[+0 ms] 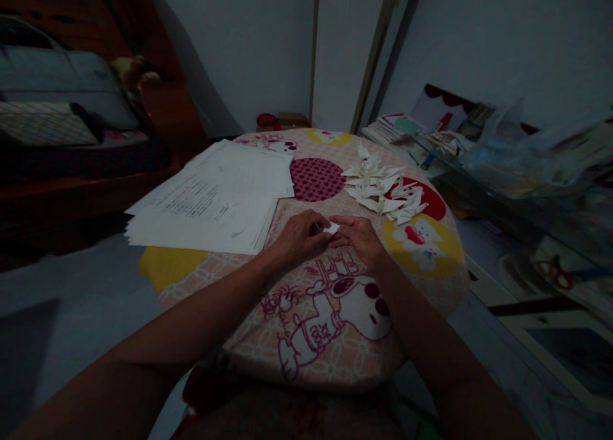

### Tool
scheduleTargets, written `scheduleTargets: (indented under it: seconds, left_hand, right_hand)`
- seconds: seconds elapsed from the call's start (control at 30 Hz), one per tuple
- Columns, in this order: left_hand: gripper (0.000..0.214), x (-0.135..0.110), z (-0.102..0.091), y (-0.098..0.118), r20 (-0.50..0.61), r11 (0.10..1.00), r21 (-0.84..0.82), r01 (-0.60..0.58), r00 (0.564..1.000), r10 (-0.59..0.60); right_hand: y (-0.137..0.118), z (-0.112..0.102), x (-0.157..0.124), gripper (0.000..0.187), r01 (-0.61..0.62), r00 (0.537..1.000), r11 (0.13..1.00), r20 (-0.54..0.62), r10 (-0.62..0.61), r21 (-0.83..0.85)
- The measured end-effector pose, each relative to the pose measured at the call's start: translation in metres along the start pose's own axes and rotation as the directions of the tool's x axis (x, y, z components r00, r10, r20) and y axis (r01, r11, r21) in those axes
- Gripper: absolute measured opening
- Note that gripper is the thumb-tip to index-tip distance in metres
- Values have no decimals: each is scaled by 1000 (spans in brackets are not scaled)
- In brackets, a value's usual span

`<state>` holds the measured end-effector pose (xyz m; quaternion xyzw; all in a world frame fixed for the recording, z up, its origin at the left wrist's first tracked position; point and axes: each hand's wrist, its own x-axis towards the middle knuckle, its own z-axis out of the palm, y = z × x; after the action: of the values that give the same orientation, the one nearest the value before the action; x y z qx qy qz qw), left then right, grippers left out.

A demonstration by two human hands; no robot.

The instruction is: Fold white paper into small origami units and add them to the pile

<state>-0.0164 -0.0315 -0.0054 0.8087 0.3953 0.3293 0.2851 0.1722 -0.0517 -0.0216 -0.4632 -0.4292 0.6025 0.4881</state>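
Over the middle of the round table, a small piece of folded white paper [332, 227] sits between my two hands. My left hand [305, 235] is closed, pinching the paper from the left. From the right, my right hand [357, 235] grips it with fingers bent around its edge. The fingers cover much of the paper, so its full shape is hidden. To the right and beyond my hands lies a group of several folded white paper cranes [378, 184]. A thick stack of printed paper sheets [215, 194] rests to the left of my hands.
A patterned cloth [335, 357] with cartoon figures covers the table. At right, a glass-topped stand [479, 178] holds plastic bags [512, 152] and papers, with red-handled scissors [553, 274] lower down. A wooden bench [163, 121] with bags on it stands at left.
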Motion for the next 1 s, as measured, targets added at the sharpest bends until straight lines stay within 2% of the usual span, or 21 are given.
scheduleTargets:
  seconds: [0.47,0.67,1.0]
  left_hand:
    - [15,1,0,0,-5,998,-42,43,999,-44]
    - [14,1,1,-1,23,992,-91,85,996,-83]
    - [10,-1,1,4,-10,998,3,60,998,-60]
  right_hand:
    - [1,-2,0,29,15,1000,998,14,-14,-66]
    - [1,-2,0,27,14,1000,999,21,-13,-37]
    - [1,-2,0,32,18,1000,999,18,-17,-40]
